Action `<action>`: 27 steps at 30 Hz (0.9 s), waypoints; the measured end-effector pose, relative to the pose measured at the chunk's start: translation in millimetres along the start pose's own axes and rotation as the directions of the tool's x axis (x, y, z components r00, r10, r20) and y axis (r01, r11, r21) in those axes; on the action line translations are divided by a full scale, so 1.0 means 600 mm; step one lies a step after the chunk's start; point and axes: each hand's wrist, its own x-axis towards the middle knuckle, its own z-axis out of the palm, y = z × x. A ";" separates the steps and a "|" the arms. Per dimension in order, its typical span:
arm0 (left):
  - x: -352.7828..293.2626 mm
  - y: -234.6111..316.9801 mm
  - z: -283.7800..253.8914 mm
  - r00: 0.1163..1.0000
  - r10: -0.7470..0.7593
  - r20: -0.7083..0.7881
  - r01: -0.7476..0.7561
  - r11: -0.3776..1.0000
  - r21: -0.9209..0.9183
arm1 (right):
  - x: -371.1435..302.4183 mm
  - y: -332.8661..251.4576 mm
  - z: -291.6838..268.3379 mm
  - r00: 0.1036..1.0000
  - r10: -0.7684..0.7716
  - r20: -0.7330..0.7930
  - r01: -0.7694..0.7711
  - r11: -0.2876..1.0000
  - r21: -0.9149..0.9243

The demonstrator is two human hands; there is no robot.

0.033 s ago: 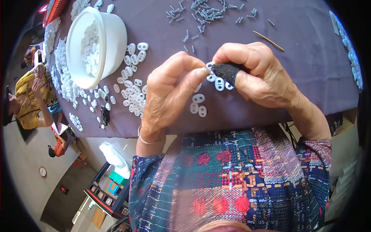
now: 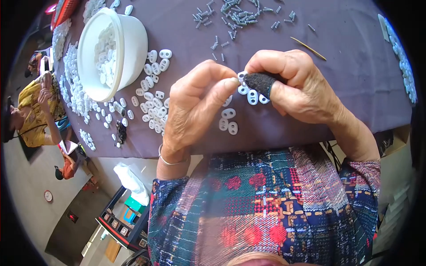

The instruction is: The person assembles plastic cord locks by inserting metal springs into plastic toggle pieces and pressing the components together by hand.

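Observation:
My left hand (image 2: 197, 99) is closed, its thumb and index finger pinched together at the left edge of a white oval two-hole cord lock (image 2: 242, 76). What lies between those fingertips is hidden. My right hand (image 2: 297, 84) pinches the same cord lock from the right, a black fabric cover (image 2: 259, 83) over its thumb hiding most of it. Just below the fingers are several more white cord locks (image 2: 252, 97). Three others (image 2: 228, 113) lie on the cloth between my hands, nearer to me. Small metal springs (image 2: 239, 15) are heaped beyond my hands.
A white round tub (image 2: 133, 48) holding white pieces stands tilted at the far left. Loose cord locks (image 2: 155, 108) spread beside my left hand. A thin brownish stick (image 2: 308, 48) lies beyond my right hand. Another person (image 2: 35, 111) sits at the left.

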 end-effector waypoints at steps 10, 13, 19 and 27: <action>-0.006 -0.004 0.004 0.997 -0.075 0.013 0.076 0.970 -0.230 | -0.001 -0.010 -0.001 0.994 0.105 0.015 -0.106 0.984 0.145; -0.002 0.000 0.001 0.996 -0.083 0.012 0.084 0.976 -0.203 | -0.002 -0.003 0.000 0.997 0.079 -0.013 -0.077 0.989 0.127; -0.004 -0.010 0.010 0.998 -0.010 -0.058 0.005 0.995 -0.096 | -0.003 0.004 0.008 1.000 0.017 -0.003 -0.017 0.995 0.102; 0.010 -0.010 0.013 0.959 0.276 -0.059 -0.264 0.951 0.161 | 0.008 0.032 0.006 0.948 -0.314 -0.056 0.302 0.940 -0.158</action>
